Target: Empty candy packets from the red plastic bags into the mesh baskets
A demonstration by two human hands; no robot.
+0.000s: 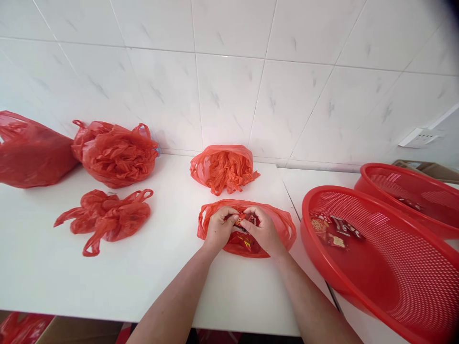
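A red plastic bag lies open on the white table in front of me, with several small shiny wrapped snack packets inside, red and dark. Over its mouth, my left hand and my right hand face each other with thumbs and fingertips pinched together. Between the fingertips is a small red packet, partly hidden by the fingers. Both hands are closed on it.
Behind the bag stands a red bag stuffed with crumpled bags. On the left are tied red bags, another stuffed bag and a large full bag. Two red perforated baskets at right hold several packets. A tiled wall rises behind.
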